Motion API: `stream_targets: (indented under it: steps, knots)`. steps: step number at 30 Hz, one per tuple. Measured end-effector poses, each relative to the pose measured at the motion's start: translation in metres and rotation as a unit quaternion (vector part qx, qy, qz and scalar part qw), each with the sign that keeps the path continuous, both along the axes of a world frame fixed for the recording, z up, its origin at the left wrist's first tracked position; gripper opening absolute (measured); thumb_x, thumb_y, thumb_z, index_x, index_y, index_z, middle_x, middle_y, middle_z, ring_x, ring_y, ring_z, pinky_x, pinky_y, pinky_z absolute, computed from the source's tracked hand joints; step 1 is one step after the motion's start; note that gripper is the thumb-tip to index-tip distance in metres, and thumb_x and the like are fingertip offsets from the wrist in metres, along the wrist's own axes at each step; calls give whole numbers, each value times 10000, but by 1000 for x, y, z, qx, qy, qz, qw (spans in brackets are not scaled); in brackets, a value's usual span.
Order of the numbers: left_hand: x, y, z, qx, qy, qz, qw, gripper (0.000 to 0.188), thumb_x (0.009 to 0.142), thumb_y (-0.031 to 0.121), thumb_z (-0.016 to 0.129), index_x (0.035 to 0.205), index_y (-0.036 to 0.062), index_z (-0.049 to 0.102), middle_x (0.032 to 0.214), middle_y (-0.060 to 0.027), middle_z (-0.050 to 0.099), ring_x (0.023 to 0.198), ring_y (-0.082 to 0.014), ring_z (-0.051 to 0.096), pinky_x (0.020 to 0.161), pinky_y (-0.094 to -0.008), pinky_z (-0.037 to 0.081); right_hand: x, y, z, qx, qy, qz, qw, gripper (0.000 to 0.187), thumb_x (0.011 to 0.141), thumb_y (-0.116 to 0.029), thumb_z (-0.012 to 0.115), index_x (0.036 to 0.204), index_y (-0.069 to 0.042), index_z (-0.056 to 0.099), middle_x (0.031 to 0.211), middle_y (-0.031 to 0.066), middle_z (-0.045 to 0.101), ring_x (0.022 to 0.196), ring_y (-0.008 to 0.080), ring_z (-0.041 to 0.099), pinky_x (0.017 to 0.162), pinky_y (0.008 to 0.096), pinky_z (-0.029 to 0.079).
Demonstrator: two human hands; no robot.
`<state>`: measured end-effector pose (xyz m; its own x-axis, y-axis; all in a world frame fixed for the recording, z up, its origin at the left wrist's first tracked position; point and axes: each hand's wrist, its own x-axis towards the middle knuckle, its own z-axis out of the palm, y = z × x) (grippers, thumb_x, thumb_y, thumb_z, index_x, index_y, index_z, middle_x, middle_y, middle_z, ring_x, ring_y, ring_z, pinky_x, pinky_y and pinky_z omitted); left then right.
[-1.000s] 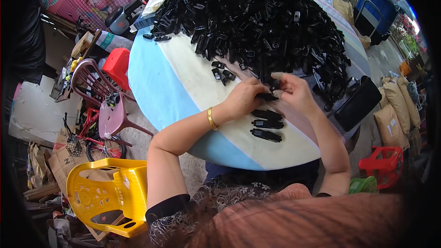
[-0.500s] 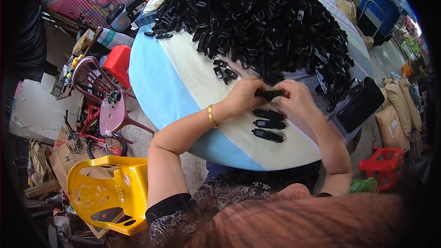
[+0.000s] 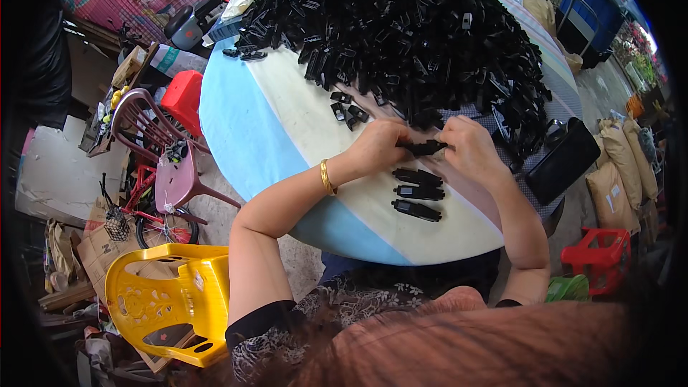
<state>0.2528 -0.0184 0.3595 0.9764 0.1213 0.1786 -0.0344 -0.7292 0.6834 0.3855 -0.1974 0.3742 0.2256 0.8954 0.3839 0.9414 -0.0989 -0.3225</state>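
We keep the black plastic piece [image 3: 423, 147] pinched level between left hand [image 3: 378, 145] and right hand [image 3: 469, 149], pressing evenly from both ends.

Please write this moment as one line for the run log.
left hand: holds black part | right hand: holds same part | three parts in row below | big pile behind | round table

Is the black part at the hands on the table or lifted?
Lifted. Both hands, left hand and right hand, pinch the black part above the table; three finished pieces lie flat below.
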Motion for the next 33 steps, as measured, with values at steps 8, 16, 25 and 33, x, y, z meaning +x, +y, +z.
stream_targets:
  steps: [8,16,25,33]
  knots:
    - [1,-9,-2,-14,-28,-44,999,192,617,85,732,775,4,660,779,-128,600,737,-293,597,657,-362,479,-6,8,-4,10,34,79,996,151,609,8,608,753,1,654,797,86,562,819,266,542,692,365,472]
    - [-2,6,35,-149,117,-184,965,228,708,54,686,930,5,667,829,-122,645,759,-212,619,703,-312,497,23,-8,3,-27,244,122,962,181,691,-56,665,863,2,663,741,113,592,619,243,550,557,289,437]
    - [49,87,7,211,34,266,940,410,718,190,740,973,-21,498,852,-221,639,830,-398,620,775,-450,493,12,30,-24,88,-38,26,995,311,646,41,570,948,-8,630,979,88,593,910,262,540,794,344,484]
    - [24,78,25,196,-137,305,922,341,729,54,586,1068,21,572,944,-194,615,905,-372,572,811,-435,464,32,-2,-11,45,84,-60,994,185,681,16,613,863,-15,631,890,117,608,812,297,565,734,356,478]
